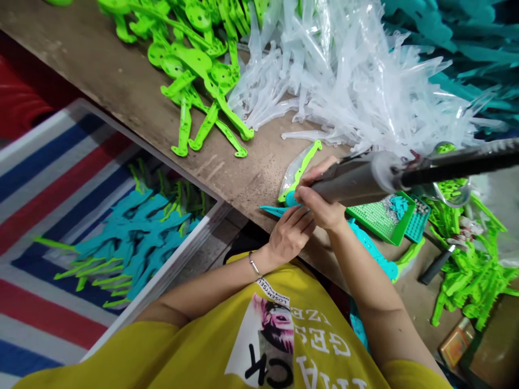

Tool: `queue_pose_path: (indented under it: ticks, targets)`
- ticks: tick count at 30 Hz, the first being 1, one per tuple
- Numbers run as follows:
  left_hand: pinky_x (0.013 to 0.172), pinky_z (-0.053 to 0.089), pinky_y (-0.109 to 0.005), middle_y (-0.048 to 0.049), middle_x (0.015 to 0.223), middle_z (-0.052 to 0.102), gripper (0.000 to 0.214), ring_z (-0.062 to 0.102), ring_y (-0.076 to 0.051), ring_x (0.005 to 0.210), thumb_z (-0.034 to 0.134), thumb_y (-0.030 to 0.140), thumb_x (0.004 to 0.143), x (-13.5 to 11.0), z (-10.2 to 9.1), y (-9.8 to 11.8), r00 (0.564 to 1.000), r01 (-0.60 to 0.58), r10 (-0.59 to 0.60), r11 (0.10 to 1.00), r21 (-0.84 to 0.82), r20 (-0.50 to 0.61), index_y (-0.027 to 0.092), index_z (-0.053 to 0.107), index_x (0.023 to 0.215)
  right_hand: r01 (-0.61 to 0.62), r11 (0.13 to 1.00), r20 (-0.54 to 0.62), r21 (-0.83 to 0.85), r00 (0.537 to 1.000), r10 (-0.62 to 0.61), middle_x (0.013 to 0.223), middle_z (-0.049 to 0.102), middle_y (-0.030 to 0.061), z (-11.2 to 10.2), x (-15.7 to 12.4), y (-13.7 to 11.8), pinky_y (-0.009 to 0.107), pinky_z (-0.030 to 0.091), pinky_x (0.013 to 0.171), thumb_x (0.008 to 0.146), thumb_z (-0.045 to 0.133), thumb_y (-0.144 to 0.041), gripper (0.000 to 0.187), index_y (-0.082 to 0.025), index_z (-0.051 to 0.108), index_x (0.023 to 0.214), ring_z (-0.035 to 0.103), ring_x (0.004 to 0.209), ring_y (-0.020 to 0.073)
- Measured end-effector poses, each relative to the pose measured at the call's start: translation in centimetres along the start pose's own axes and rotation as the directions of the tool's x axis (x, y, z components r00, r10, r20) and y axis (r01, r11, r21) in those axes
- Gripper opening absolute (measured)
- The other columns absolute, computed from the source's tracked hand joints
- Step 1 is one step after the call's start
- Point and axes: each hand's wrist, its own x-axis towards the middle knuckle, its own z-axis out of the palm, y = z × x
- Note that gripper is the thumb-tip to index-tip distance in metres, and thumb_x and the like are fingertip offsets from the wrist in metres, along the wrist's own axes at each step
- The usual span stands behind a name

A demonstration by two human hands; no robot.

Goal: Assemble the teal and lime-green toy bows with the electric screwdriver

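Observation:
My right hand [320, 202] is wrapped around a grey powered screwdriver [357, 181] whose black cable runs off to the right; its tip points down at a small stack of plastic pieces. My left hand [288, 235], with a thin bracelet at the wrist, is closed on that stack: a teal piece [275, 209] with a clear and green piece [300, 170] lying over it, at the wooden bench's front edge.
On the wooden bench [121, 81] lie heaps of green parts [194, 65], clear parts [348, 75] and teal parts [458, 38]. A green tray [383, 219] with small screws sits right of my hands. Finished teal-green pieces [133, 237] fill a striped sack at lower left.

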Motion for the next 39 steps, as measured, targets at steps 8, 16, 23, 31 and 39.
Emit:
queue_pose_path:
  ticks: [8, 16, 23, 31, 39]
  targets:
    - [0.104, 0.056, -0.048, -0.0136, 0.111, 0.076, 0.027, 0.068, -0.028, 0.116, 0.055, 0.01, 0.098, -0.8, 0.3, -0.1, 0.999, 0.005, -0.003, 0.999, -0.043, 0.053, 0.015, 0.073, 0.117, 0.03, 0.999, 0.109, -0.016, 0.994, -0.029, 0.06, 0.055, -0.0022, 0.1, 1.9, -0.6, 0.033, 0.054, 0.06, 0.071, 0.066, -0.034, 0.019, -0.025, 0.051, 0.065, 0.053, 0.056, 0.0141]
    - [0.108, 0.053, -0.045, -0.0106, 0.129, 0.074, 0.035, 0.065, -0.026, 0.129, 0.053, 0.009, 0.099, -0.8, 0.4, -0.2, 1.0, -0.006, 0.006, 1.0, 0.001, 0.008, 0.016, 0.067, 0.131, 0.093, 0.966, -0.295, 0.242, 0.955, -0.018, 0.059, 0.052, -0.0046, -2.4, -0.5, -0.5, 0.035, 0.051, 0.053, 0.08, 0.07, -0.05, 0.026, -0.028, 0.059, 0.088, 0.051, 0.048, 0.0159]
    - [0.11, 0.049, -0.046, -0.0107, 0.132, 0.073, 0.043, 0.065, -0.026, 0.13, 0.057, 0.013, 0.098, -0.6, 0.0, -0.9, 0.998, 0.008, -0.005, 0.999, -0.042, 0.063, 0.021, 0.065, 0.139, 0.052, 0.997, -0.493, 0.055, 0.87, -0.018, 0.067, 0.059, -0.002, -11.5, -5.8, -1.5, 0.037, 0.051, 0.059, 0.07, 0.084, -0.047, 0.035, -0.027, 0.063, 0.089, 0.059, 0.057, 0.0193]
    - [0.11, 0.046, -0.054, -0.0147, 0.137, 0.069, 0.042, 0.062, -0.032, 0.129, 0.053, 0.016, 0.099, 1.3, 0.7, 1.5, 0.962, -0.064, 0.082, 0.995, -0.075, 0.262, 0.02, 0.064, 0.14, -0.078, 0.996, -0.444, 0.03, 0.892, 0.084, 0.079, 0.068, -0.0021, -15.1, -8.2, 0.1, 0.037, 0.056, 0.066, 0.067, 0.085, -0.055, 0.05, -0.027, 0.062, 0.101, 0.065, 0.069, 0.0189]
    - [0.117, 0.04, -0.058, -0.0153, 0.149, 0.06, 0.066, 0.05, -0.035, 0.143, 0.05, 0.004, 0.084, 4.1, 2.8, 5.7, 0.831, -0.279, 0.386, 0.912, -0.3, 0.4, 0.019, 0.055, 0.149, -0.145, 0.929, -0.424, -0.341, 0.905, -0.015, 0.103, 0.074, 0.004, -18.7, -15.1, -1.6, 0.04, 0.059, 0.089, 0.079, 0.081, -0.045, 0.057, -0.026, 0.056, 0.127, 0.072, 0.096, 0.0215]
